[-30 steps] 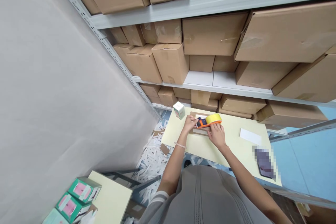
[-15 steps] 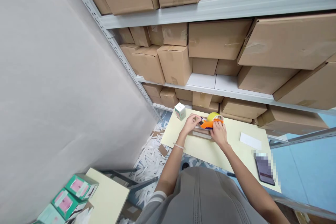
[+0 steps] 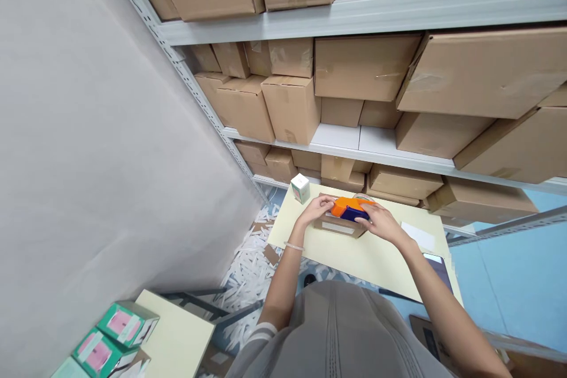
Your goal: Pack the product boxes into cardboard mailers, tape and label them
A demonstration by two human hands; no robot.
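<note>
An orange and dark blue tape dispenser (image 3: 349, 209) is gripped by my right hand (image 3: 381, 221), its fingers over the top and the thumb below. It is over a small brown cardboard box (image 3: 325, 224) with a white label strip on its near side. My left hand (image 3: 313, 210) is at the box's left end, fingers bent and closed beside the dispenser's front. What the left fingertips pinch is too small to make out. The dispenser's tape roll is mostly hidden behind its body and my right hand.
The pale yellow table (image 3: 305, 237) also bears a small white and green box (image 3: 300, 190), white paper (image 3: 419, 236) and a phone (image 3: 438, 271). Shelves packed with cardboard boxes (image 3: 290, 109) rise behind. Green and pink boxes (image 3: 126, 323) stand on a side table, lower left. Paper strips (image 3: 241, 271) litter the floor.
The tape dispenser has turned in my right hand, so its blue side faces me and the yellow roll no longer shows. My right wrist has swung outward. The left hand stays near the box's left end.
</note>
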